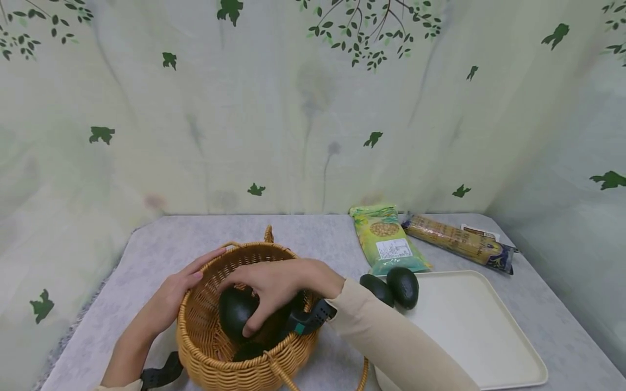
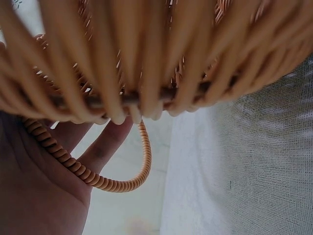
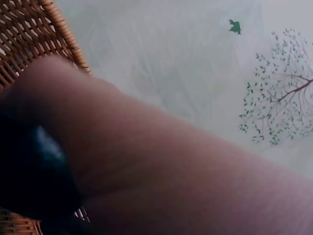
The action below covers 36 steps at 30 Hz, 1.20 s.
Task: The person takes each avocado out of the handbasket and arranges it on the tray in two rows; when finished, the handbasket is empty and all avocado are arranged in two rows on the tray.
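A wicker basket (image 1: 205, 347) stands at the front of the grey table. My right hand (image 1: 274, 288) reaches into it and grips a dark avocado (image 1: 236, 312) with curled fingers. Another dark avocado (image 1: 248, 351) lies on the basket's bottom. My left hand (image 1: 178, 288) rests on the basket's left rim with its fingers nearly straight. In the left wrist view the palm (image 2: 34, 191) lies against the weave (image 2: 146, 58) beside a coiled handle (image 2: 117, 183). The right wrist view shows mostly my hand (image 3: 171, 166), the avocado's dark skin (image 3: 29, 171) and some basket weave (image 3: 29, 34).
A cream tray (image 1: 469, 331) lies to the basket's right, with two more avocados (image 1: 391, 288) at its left edge. Behind them lie a green snack packet (image 1: 388, 239) and a long biscuit packet (image 1: 459, 241). A leaf-print curtain closes off the back and sides.
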Each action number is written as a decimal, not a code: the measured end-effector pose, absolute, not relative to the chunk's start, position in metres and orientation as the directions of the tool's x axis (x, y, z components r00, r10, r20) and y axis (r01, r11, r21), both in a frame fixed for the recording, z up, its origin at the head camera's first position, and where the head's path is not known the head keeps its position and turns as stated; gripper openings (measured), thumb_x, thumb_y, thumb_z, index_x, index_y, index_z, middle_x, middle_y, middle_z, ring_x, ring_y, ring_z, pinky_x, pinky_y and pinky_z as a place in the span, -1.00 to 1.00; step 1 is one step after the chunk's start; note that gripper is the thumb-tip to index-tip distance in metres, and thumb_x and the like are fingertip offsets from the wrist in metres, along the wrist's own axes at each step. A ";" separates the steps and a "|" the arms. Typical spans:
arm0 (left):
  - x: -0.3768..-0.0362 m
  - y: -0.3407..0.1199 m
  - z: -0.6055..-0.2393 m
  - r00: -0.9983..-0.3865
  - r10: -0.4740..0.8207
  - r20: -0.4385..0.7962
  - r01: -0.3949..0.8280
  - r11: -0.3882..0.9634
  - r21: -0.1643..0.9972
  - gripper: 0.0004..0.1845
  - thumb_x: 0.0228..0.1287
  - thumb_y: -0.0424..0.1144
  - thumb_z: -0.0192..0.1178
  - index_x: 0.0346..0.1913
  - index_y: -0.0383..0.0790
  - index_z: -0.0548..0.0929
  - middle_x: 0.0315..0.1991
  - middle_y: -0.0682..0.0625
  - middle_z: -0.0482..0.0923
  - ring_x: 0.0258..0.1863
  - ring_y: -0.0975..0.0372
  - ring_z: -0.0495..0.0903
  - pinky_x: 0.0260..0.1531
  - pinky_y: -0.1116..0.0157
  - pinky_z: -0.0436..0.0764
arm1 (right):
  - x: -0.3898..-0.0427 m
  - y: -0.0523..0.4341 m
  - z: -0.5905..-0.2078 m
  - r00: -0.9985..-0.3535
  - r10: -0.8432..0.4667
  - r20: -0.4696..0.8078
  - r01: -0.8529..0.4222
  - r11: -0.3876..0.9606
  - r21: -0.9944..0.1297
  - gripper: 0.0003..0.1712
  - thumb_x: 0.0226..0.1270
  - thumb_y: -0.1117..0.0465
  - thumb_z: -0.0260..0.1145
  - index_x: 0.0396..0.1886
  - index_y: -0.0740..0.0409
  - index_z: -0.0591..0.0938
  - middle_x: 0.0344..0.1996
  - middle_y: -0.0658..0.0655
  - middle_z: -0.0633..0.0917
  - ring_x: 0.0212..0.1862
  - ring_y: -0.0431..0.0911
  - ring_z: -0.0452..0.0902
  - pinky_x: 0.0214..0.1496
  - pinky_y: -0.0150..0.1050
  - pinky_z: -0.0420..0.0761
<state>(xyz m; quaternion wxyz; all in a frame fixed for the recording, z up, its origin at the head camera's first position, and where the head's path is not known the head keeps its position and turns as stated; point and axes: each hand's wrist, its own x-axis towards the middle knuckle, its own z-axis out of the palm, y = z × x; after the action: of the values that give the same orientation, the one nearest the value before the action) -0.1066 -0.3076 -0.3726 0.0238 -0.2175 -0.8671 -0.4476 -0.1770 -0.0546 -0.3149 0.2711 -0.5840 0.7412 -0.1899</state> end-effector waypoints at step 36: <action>-0.108 -0.307 -0.372 -0.923 0.344 0.171 0.329 0.480 0.813 -0.48 0.72 -0.16 -0.33 0.62 0.09 0.25 0.48 0.28 0.31 0.25 0.45 0.50 -0.09 0.28 0.68 | -0.157 0.013 -0.308 -0.310 -0.929 0.203 -0.743 0.104 -0.661 -0.06 0.17 -0.03 0.56 0.50 -0.12 0.32 0.38 -0.06 0.35 0.33 -0.27 0.33 0.35 -0.32 0.44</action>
<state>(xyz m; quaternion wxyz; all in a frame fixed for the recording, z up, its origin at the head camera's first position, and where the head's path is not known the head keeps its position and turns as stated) -0.1082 -0.3073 -0.3717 -0.0078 -0.1956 -0.8603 -0.4708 -0.1574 0.0132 -0.3078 0.1336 -0.5721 0.7307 -0.3477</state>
